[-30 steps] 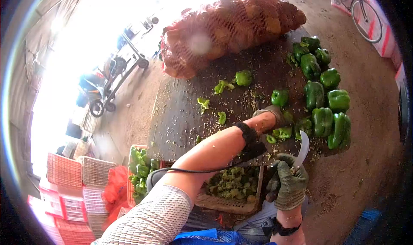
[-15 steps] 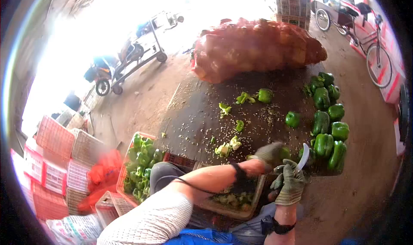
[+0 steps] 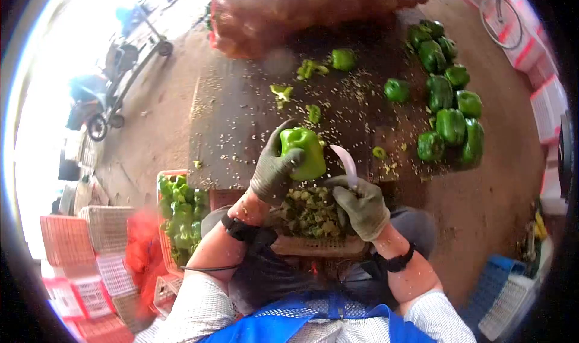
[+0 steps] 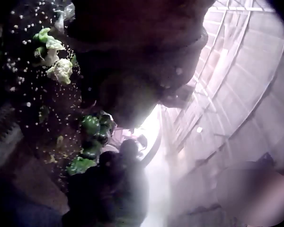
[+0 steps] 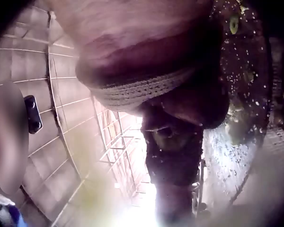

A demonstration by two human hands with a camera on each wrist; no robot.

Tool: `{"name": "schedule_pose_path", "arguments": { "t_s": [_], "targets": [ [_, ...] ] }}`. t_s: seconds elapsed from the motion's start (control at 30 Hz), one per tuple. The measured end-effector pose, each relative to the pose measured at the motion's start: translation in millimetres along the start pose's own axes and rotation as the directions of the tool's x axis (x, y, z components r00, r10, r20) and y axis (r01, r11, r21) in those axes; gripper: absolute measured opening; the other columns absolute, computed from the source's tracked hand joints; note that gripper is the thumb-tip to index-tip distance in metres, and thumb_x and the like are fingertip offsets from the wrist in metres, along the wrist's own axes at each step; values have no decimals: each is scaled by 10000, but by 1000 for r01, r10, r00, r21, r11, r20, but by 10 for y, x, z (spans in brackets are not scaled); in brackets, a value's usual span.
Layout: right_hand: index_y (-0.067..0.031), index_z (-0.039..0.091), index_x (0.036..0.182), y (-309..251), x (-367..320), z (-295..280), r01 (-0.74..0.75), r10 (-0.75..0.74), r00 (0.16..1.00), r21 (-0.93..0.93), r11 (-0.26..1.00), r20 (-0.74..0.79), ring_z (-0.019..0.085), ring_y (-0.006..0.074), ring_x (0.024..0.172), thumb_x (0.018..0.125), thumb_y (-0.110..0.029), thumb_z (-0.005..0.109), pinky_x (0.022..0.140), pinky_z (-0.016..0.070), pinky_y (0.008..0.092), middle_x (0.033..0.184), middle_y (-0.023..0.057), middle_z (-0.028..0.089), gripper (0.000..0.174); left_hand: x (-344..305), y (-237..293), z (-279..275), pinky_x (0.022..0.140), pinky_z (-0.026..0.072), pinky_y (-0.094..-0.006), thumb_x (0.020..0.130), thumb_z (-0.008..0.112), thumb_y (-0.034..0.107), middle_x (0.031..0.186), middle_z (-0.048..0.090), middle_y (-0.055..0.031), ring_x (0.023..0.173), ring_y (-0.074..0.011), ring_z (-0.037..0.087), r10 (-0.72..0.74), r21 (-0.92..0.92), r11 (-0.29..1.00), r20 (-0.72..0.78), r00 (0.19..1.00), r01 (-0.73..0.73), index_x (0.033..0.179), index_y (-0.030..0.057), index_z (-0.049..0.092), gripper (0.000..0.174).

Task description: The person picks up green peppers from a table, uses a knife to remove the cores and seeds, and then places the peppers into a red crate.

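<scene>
In the head view my gloved left hand [image 3: 271, 171] grips a green bell pepper [image 3: 304, 152] over the near edge of the dark tabletop [image 3: 235, 102], thumb across its front. My gloved right hand [image 3: 363, 209] holds a knife by its handle, and the curved blade [image 3: 345, 162] rises from the fist with its tip close to the pepper's right side. Below both hands stands a crate [image 3: 313, 246] full of pepper cores. Whole bell peppers [image 3: 450, 125] are lined up along the table's right side. The wrist views are dark, with the gloves mostly in shadow.
A red mesh sack [image 3: 307, 17] fills the table's far end. Loose seeds and pepper scraps [image 3: 281, 94] lie scattered over the top. On the left, an orange crate [image 3: 163, 222] holds green peppers, beside stacked baskets [image 3: 66, 240]. A trolley [image 3: 129, 69] stands farther off.
My left hand has come from the table's right side back to the middle, now holding a bell pepper. The right hand, still gripping the knife, has moved left and up toward it. The head view has shifted.
</scene>
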State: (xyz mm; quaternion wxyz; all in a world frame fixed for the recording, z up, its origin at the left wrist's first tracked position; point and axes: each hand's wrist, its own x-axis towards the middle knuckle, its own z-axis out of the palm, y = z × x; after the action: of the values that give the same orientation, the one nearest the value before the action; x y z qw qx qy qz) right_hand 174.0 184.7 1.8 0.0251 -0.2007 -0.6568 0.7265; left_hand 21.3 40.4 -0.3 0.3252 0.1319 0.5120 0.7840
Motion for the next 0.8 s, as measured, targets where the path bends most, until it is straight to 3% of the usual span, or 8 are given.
{"name": "schedule_pose_path", "arguments": {
  "t_s": [0.07, 0.2, 0.23, 0.27, 0.33, 0.47, 0.53, 0.8],
  "targets": [
    [-18, 683, 1054, 203, 80, 45, 106, -113, 992, -124, 987, -49, 555, 84, 681, 874, -146, 621, 628, 469, 271, 762, 17, 640, 229, 68, -68, -27, 960, 477, -344, 731, 835, 219, 1195, 571, -91, 1098, -183, 554, 63, 339, 938, 24, 998, -67, 1311, 37, 458, 716],
    [7, 658, 1030, 60, 137, 180, 123, -144, 985, -199, 972, -95, 579, 146, 656, 859, -144, 579, 626, 481, 307, 734, 103, 655, 241, 27, -209, 37, 997, 427, -323, 705, 851, 208, 1230, 568, -86, 1131, -192, 532, 31, 353, 935, 38, 999, -43, 1298, 24, 461, 733],
    [4, 652, 989, 22, 140, 209, -20, 10, 997, -125, 992, -81, 578, 187, 636, 853, -135, 553, 615, 478, 338, 729, 147, 645, 219, 8, -276, 6, 989, 430, -327, 705, 851, 190, 1238, 566, -91, 1130, -193, 536, 79, 379, 920, 59, 995, -96, 1300, 26, 450, 735],
    [2, 650, 977, 21, 138, 217, -19, 10, 996, -114, 993, -84, 572, 190, 630, 850, -135, 550, 611, 475, 344, 723, 154, 635, 213, -35, -258, -15, 976, 442, -329, 718, 829, 133, 1233, 564, -91, 1122, -192, 540, 54, 555, 829, 37, 998, -65, 1355, 52, 417, 762],
    [-2, 647, 953, 47, 134, 225, -13, 6, 997, -89, 996, -79, 561, 195, 617, 844, -135, 545, 603, 470, 356, 710, 168, 617, 201, -85, -247, 47, 949, 480, -326, 760, 773, 42, 1216, 535, -98, 1092, -180, 542, 1, 297, 954, 74, 997, -23, 1390, 67, 383, 742],
    [0, 646, 950, 170, 187, 231, 4, -15, 998, -180, 984, -61, 623, 220, 667, 839, -123, 520, 633, 496, 381, 733, 192, 624, 208, -158, -286, 86, 938, 483, -324, 759, 770, 32, 1204, 557, -108, 1076, -197, 561, 132, 533, 843, -75, 988, -72, 1392, 55, 384, 741],
    [0, 658, 970, 207, 242, 237, 43, -49, 997, -91, 995, -66, 655, 236, 739, 840, -115, 510, 681, 521, 377, 797, 179, 669, 228, -154, -334, 12, 924, 485, -327, 775, 766, 51, 1179, 580, -119, 1052, -214, 580, 429, 835, 466, 77, 900, -293, 1357, 48, 416, 680],
    [0, 648, 979, 224, 264, 256, 46, -47, 999, -37, 998, -22, 652, 257, 758, 836, -88, 522, 688, 517, 371, 824, 180, 673, 210, -150, -383, 151, 929, 477, -361, 801, 752, 86, 1169, 596, -137, 1058, -240, 583, 399, 871, 415, 85, 913, -262, 1312, 40, 443, 599]
  ]
}}
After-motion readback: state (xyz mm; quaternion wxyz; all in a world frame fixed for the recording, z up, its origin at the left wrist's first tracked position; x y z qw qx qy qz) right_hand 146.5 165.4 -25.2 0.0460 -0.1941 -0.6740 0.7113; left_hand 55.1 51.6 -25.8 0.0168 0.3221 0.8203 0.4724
